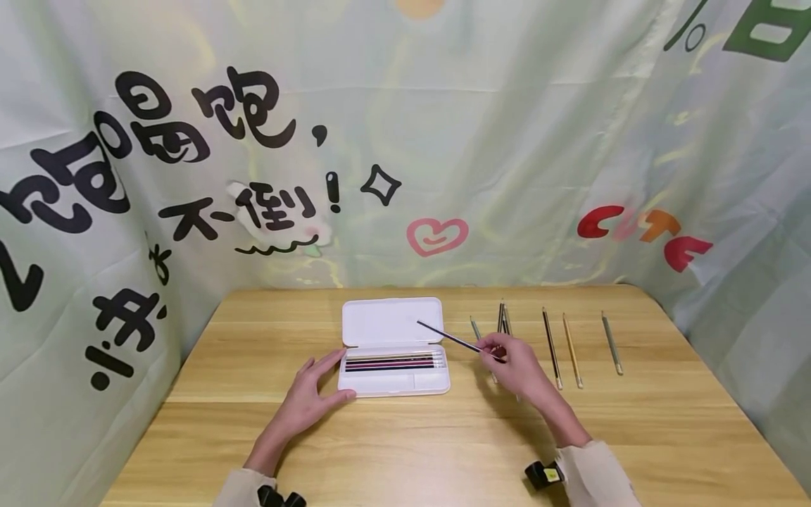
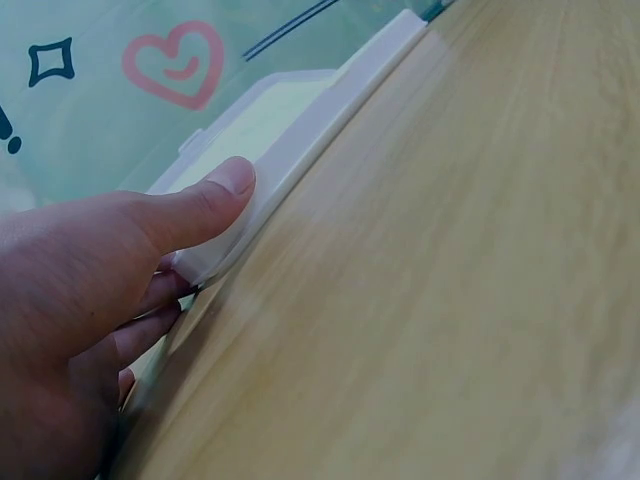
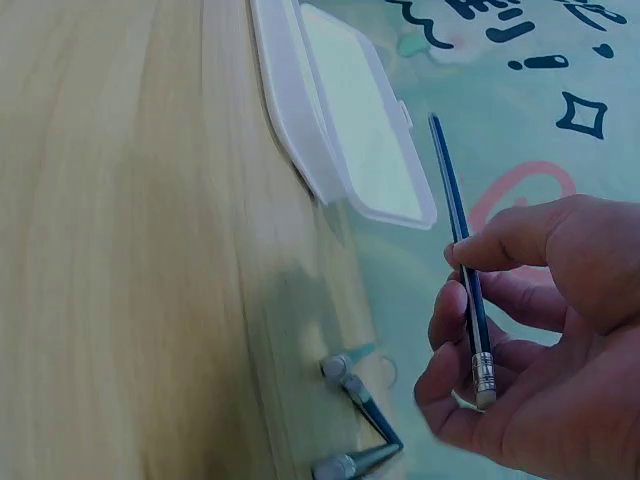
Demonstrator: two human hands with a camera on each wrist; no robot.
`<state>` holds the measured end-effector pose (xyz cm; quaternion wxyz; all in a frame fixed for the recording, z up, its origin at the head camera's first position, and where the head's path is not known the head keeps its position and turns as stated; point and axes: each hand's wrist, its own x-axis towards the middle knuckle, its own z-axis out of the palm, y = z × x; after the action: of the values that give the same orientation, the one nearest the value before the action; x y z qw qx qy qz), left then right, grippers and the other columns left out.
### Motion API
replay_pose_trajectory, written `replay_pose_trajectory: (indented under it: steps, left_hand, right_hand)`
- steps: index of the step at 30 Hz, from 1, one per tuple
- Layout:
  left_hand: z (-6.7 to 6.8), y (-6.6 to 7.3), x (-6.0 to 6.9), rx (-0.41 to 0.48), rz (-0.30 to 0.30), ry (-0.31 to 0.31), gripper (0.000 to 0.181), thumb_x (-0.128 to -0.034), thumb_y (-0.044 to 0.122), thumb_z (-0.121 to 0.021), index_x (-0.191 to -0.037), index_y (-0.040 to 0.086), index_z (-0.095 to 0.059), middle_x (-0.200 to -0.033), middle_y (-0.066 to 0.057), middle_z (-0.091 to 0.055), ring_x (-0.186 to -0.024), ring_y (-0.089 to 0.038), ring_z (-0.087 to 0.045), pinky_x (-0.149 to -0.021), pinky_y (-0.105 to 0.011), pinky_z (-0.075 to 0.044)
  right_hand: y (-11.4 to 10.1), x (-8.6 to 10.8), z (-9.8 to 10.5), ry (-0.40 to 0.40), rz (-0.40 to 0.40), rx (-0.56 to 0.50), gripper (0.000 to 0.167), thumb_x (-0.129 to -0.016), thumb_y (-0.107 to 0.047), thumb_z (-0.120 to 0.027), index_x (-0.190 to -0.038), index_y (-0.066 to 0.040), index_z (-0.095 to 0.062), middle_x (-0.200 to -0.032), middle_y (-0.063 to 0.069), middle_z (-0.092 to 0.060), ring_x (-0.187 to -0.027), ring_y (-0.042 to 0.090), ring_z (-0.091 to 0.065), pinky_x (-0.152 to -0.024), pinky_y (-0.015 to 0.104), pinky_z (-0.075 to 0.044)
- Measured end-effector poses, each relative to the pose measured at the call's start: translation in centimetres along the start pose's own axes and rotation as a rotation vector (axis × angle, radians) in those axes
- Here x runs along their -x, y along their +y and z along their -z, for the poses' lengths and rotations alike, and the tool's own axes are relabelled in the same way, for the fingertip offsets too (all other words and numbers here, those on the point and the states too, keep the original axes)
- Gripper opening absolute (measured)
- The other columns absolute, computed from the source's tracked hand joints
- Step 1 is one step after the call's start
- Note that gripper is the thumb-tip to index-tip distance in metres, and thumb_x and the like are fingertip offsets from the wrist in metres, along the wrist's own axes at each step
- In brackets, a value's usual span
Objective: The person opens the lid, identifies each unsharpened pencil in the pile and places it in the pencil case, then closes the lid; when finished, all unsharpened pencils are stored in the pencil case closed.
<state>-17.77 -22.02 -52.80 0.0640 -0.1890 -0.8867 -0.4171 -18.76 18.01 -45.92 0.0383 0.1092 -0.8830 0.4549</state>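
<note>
A white pencil case (image 1: 393,384) lies with its lid (image 1: 391,320) folded back on the table. Several pencils (image 1: 388,363) rest side by side in its tray. My left hand (image 1: 304,398) holds the case at its left end, the thumb (image 2: 225,190) on the near edge and the other fingers round the far corner, partly hidden. Between thumb and fingers my right hand (image 1: 516,366) pinches a dark striped pencil (image 3: 452,190). That pencil is in the air, its point towards the lid and its eraser end by the palm.
Right of the case lie a grey-green pencil (image 1: 475,327) and some dark pencils (image 1: 502,317), partly behind my right hand. Farther right are a black pencil (image 1: 551,345), a wood-coloured pencil (image 1: 572,350) and another grey-green pencil (image 1: 612,343). A printed curtain (image 1: 519,176) hangs behind the table (image 1: 405,451).
</note>
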Motion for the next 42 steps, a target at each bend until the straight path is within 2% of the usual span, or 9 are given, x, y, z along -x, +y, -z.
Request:
replay_pose_trajectory:
  steps: [6,11,18,25,28,31,36,39,42]
  left_hand:
    - [-0.1,0.0,-0.1,-0.011,-0.014,0.006,0.079,-0.0867,0.035,-0.084,-0.152,0.006,-0.05,-0.152,-0.017,-0.05,-0.14,-0.04,-0.047,-0.12,-0.068,-0.015]
    - [-0.2,-0.1,0.0,-0.018,-0.031,0.028,0.077,-0.0862,0.033,-0.085,-0.15,0.005,-0.051,-0.15,-0.019,-0.052,-0.137,-0.042,-0.049,-0.118,-0.069,-0.016]
    - [0.0,-0.2,0.0,-0.017,-0.006,0.031,0.079,-0.0848,0.034,-0.086,-0.151,0.007,-0.052,-0.151,-0.018,-0.052,-0.137,-0.043,-0.049,-0.119,-0.069,-0.017]
    - [0.1,-0.1,0.0,-0.007,0.021,0.012,0.082,-0.0819,0.037,-0.088,-0.151,0.011,-0.052,-0.151,-0.015,-0.052,-0.138,-0.043,-0.047,-0.12,-0.068,-0.016]
    - [0.1,-0.1,0.1,-0.002,0.015,0.009,0.082,-0.0821,0.038,-0.087,-0.151,0.011,-0.052,-0.151,-0.013,-0.052,-0.138,-0.041,-0.049,-0.121,-0.066,-0.016]
    - [0.1,-0.1,0.2,0.005,0.012,0.009,0.082,-0.0826,0.039,-0.087,-0.152,0.011,-0.052,-0.151,-0.012,-0.052,-0.138,-0.04,-0.049,-0.121,-0.066,-0.016]
    - [0.1,0.0,0.1,0.013,0.029,0.008,0.083,-0.0821,0.04,-0.087,-0.152,0.012,-0.052,-0.152,-0.012,-0.052,-0.139,-0.04,-0.048,-0.121,-0.067,-0.016]
    - [0.1,0.0,0.1,0.009,0.03,0.01,0.083,-0.0821,0.039,-0.087,-0.152,0.012,-0.052,-0.152,-0.012,-0.052,-0.138,-0.04,-0.049,-0.121,-0.066,-0.016]
    - [0.1,0.1,0.1,0.005,0.024,0.008,0.083,-0.0825,0.039,-0.087,-0.152,0.01,-0.052,-0.151,-0.013,-0.052,-0.138,-0.04,-0.049,-0.121,-0.066,-0.015]
  right_hand:
    - [-0.5,-0.4,-1.1,0.026,0.082,-0.023,0.01,-0.093,0.003,-0.071,-0.1,-0.003,-0.074,-0.089,0.006,-0.069,-0.081,0.018,-0.064,-0.067,0.025,-0.054]
    - [-1.0,-1.1,-2.5,0.076,0.153,-0.026,0.012,-0.087,0.004,-0.078,-0.095,-0.006,-0.077,-0.091,0.004,-0.073,-0.082,0.017,-0.064,-0.07,0.026,-0.056]
    - [-2.3,-2.8,-5.1,0.084,0.138,-0.044,0.013,-0.085,0.0,-0.082,-0.09,-0.012,-0.081,-0.092,0.001,-0.075,-0.083,0.017,-0.066,-0.07,0.026,-0.055]
    - [-3.2,-3.7,-7.8,0.011,0.136,-0.022,0.009,-0.084,-0.001,-0.083,-0.088,-0.008,-0.082,-0.087,0.0,-0.073,-0.079,0.014,-0.064,-0.064,0.023,-0.053]
    - [-3.4,-3.9,-8.8,-0.015,0.152,0.011,0.006,-0.085,-0.001,-0.082,-0.087,-0.007,-0.082,-0.086,0.001,-0.073,-0.079,0.016,-0.066,-0.067,0.027,-0.055]
    - [-3.6,-4.0,-9.6,-0.023,0.157,0.066,0.006,-0.085,-0.003,-0.082,-0.085,-0.009,-0.082,-0.086,0.0,-0.073,-0.081,0.017,-0.068,-0.075,0.037,-0.056]
    - [-3.7,-3.8,-9.9,-0.024,0.166,0.178,0.008,-0.084,-0.006,-0.084,-0.083,-0.014,-0.082,-0.088,-0.002,-0.074,-0.086,0.02,-0.069,-0.078,0.048,-0.049]
    - [-3.8,-3.7,-9.9,-0.037,0.165,0.196,0.008,-0.084,-0.006,-0.084,-0.084,-0.014,-0.081,-0.089,-0.001,-0.074,-0.089,0.022,-0.068,-0.077,0.049,-0.045]
    - [-3.9,-3.6,-9.7,-0.052,0.155,0.171,0.009,-0.084,-0.004,-0.083,-0.088,-0.012,-0.081,-0.091,0.0,-0.074,-0.088,0.021,-0.069,-0.081,0.052,-0.045]
